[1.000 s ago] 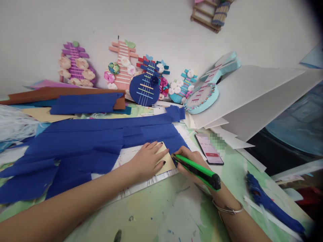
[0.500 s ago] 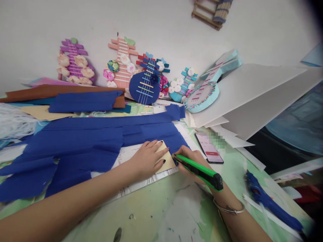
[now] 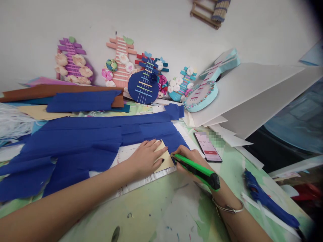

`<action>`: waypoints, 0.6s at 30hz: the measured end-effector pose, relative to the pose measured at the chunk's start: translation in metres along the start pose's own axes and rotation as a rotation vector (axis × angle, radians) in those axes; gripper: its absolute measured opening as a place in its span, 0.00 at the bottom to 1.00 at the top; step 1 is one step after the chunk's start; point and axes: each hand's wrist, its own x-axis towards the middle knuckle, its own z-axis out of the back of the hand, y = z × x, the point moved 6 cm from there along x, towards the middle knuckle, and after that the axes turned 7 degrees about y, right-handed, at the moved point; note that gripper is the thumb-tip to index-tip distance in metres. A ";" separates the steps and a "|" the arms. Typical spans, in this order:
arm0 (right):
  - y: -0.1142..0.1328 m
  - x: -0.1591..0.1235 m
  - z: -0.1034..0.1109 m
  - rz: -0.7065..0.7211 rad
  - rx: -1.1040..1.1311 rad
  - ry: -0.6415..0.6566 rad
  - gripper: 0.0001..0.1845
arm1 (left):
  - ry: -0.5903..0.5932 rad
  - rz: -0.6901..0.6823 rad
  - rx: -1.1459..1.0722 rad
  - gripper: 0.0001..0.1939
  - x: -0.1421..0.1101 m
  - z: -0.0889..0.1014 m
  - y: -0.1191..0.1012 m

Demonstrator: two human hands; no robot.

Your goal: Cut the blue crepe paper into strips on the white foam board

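Observation:
My left hand lies flat with fingers spread, pressing a pale yellow card down. Wrapped round a green and black utility knife, my right hand holds the tip end by the card's right edge, over blue paper. Whether the blade touches the paper is too small to tell. Beneath the card is a white board with scored, stained marks. Large sheets of dark blue crepe-like paper spread out to the left and behind the hands.
A phone with a timer showing lies beyond my right hand. A blue glue gun rests at the right. Decorated toy lutes lean on the wall. White boards stand at the right. White cord is piled far left.
Both hands, the card and the knife hold nearly the same pose. The whole view has shifted slightly.

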 end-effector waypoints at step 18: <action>-0.010 0.001 -0.004 0.032 0.044 0.018 0.10 | -0.007 -0.003 -0.001 0.24 0.000 0.004 -0.001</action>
